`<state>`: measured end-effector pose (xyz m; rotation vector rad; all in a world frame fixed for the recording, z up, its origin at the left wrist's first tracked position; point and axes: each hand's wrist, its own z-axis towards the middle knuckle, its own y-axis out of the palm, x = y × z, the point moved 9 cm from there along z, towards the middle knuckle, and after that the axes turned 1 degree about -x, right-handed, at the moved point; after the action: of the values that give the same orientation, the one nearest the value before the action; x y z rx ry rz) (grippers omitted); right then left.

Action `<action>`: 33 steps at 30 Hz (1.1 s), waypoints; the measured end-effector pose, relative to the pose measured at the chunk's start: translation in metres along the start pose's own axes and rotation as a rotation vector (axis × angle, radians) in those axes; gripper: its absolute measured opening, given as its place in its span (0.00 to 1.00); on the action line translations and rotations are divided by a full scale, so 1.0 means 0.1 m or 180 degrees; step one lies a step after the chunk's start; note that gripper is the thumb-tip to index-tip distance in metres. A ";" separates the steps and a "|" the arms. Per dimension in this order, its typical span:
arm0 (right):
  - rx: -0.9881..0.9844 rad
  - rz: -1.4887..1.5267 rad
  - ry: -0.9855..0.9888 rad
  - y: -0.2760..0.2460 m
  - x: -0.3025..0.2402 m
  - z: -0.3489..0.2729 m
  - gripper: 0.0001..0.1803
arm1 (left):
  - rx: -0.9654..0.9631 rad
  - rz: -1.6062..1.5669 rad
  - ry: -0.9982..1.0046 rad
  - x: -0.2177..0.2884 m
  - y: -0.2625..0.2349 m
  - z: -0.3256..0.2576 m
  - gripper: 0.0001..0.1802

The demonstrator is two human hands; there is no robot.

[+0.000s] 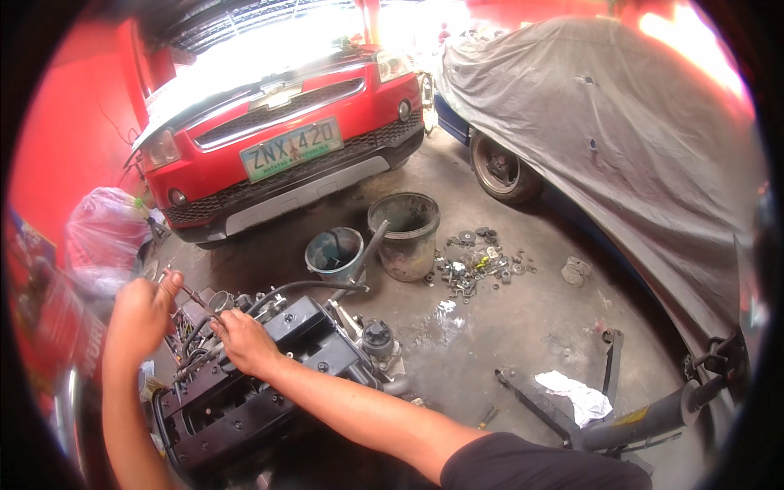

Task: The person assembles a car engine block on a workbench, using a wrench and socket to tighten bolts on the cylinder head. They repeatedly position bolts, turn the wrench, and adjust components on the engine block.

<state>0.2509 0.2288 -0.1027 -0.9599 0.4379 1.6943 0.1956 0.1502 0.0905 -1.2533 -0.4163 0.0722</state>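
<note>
A black-covered car engine (306,327) lies before me, with hoses and wires along its far left side. Over that side, a thin metal rod-like tool (194,296) runs slanting between my two hands; its exact kind is not clear. My left hand (145,314) is closed at its upper end, thumb raised along it. Curled around the lower end is my right hand (243,341), just above the engine's edge. What the tool's lower tip touches is hidden behind my right fingers. A black hose (314,286) arcs over the engine beside my right hand.
Beyond the engine stand a small bucket (335,249) and a larger dirty bucket (404,237). Loose metal parts (482,261) lie on the floor. A red car (278,139) faces me; a covered car (604,106) is right. An engine stand leg (539,404) and white rag (574,396) are nearby.
</note>
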 end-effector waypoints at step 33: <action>-0.0069 -0.0131 -0.0008 -0.03 -0.02 0.05 0.17 | 0.1587 0.0604 0.1541 0.68 0.37 -0.26 0.10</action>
<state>0.2523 0.2320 -0.0981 -0.9763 0.3964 1.6659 0.2740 0.1579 0.0678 -0.7761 0.1403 0.0286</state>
